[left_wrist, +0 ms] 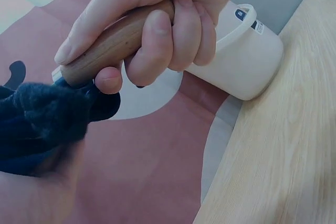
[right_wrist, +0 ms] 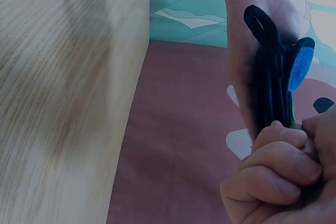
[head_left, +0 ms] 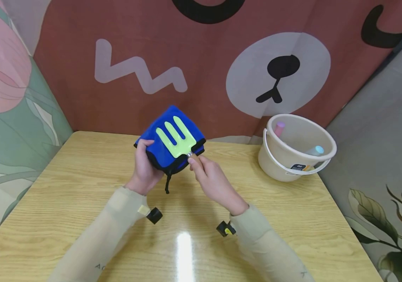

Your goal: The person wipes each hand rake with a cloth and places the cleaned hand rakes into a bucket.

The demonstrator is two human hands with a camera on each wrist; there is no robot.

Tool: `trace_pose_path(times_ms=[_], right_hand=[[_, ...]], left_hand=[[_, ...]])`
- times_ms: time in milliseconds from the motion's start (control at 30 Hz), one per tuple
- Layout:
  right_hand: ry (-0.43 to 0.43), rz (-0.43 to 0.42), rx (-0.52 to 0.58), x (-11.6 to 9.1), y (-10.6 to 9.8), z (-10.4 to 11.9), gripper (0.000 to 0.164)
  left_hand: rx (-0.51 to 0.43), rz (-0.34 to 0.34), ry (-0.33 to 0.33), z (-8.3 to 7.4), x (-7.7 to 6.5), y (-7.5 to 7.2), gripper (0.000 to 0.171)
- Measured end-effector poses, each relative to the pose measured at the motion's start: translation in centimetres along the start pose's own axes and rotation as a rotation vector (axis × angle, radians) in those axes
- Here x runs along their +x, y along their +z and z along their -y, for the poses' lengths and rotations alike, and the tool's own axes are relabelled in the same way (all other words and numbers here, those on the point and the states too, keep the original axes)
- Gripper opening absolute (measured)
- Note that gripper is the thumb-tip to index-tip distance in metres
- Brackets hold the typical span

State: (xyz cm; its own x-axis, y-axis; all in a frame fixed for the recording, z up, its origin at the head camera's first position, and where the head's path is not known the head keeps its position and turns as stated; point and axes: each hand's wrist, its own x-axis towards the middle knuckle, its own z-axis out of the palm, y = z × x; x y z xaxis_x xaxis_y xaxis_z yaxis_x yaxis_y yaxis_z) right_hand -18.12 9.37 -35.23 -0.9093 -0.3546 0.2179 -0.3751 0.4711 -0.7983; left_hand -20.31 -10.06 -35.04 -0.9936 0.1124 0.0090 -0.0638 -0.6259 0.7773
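In the head view a folded blue cloth point(head_left: 156, 150) with black edging and a dangling black loop point(head_left: 167, 184) is held up over the table. My left hand point(head_left: 142, 170) grips it from the left side, thumb on top. Across the cloth's face lies a lime-green three-tined hand fork point(head_left: 180, 148), tines pointing up and left. My right hand point(head_left: 215, 182) grips the fork's wooden handle point(left_wrist: 115, 43); the left wrist view shows the fingers curled round it. From the right wrist the cloth point(right_wrist: 270, 87) appears edge-on, and the tines are hidden there.
A cream bucket point(head_left: 278, 164) with a white handle stands at the table's right rear. Inside it are a pink-topped item point(head_left: 279, 128) and a light-blue-topped item point(head_left: 315, 150). Behind the wooden table point(head_left: 81, 172) hangs a reddish-brown printed curtain point(head_left: 201, 70).
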Motion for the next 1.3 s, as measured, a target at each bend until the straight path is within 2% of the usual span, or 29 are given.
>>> trace_pose_path(times_ms=[333, 633, 1000, 1133, 1300], right_hand=[[0.001, -0.017, -0.005, -0.1, 0.2, -0.3, 0.044], [0.017, -0.01, 0.013, -0.3, 0.0, -0.2, 0.043], [0.076, -0.037, 0.047, 0.3, -0.1, -0.5, 0.048], [0.092, -0.036, 0.038, 0.4, -0.3, -0.7, 0.051], [0.103, -0.041, 0.019, 0.5, -0.6, -0.7, 0.051]], left_hand=[[-0.05, 0.031, 0.002, 0.7, -0.1, 0.2, 0.05], [-0.015, 0.079, -0.009, 1.1, -0.3, 0.1, 0.054], [0.029, 0.064, -0.099, 1.9, -0.4, 0.5, 0.061], [0.105, 0.077, -0.103, 2.0, -0.4, 0.5, 0.062], [0.264, 0.086, -0.127, 1.8, -0.6, 0.9, 0.062]])
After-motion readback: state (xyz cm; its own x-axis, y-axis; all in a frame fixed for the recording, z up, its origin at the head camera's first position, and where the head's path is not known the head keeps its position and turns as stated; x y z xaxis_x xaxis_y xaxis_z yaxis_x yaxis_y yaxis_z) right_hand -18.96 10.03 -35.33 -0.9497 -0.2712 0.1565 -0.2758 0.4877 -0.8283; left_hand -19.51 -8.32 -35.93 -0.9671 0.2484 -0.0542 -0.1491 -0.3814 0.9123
